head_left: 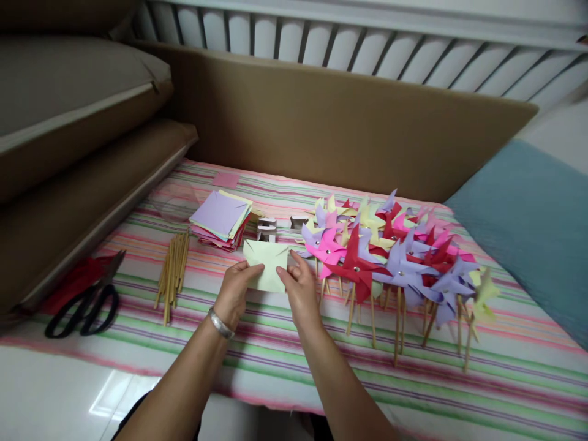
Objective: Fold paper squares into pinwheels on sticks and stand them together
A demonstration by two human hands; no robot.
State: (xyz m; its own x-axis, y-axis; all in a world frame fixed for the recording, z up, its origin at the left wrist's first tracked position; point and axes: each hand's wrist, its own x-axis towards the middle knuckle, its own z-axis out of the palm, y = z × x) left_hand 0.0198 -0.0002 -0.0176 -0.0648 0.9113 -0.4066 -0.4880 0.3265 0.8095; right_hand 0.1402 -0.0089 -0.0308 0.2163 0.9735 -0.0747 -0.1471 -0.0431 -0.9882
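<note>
Between my two hands is a pale green paper square (266, 274) with slits cut in from its corners. My left hand (234, 288), a silver bracelet on its wrist, pinches the square's left edge with the thumb on top. On the opposite edge, my right hand (300, 285) grips it the same way. Just beyond the paper lie small metallic pieces (267, 229), too small to name surely. A stack of coloured paper squares (219, 214), lilac on top, sits to the upper left. Finished paper pinwheels (357, 269) on sticks crowd the cloth at my right.
Black-handled scissors (85, 303) and a bundle of thin wooden sticks (173, 275) lie to the left on the striped cloth (285, 361). A pink paper piece (226, 179) is near the back. Brown cushions (82, 165), a brown board (321, 122) and a blue surface (523, 226) border the cloth.
</note>
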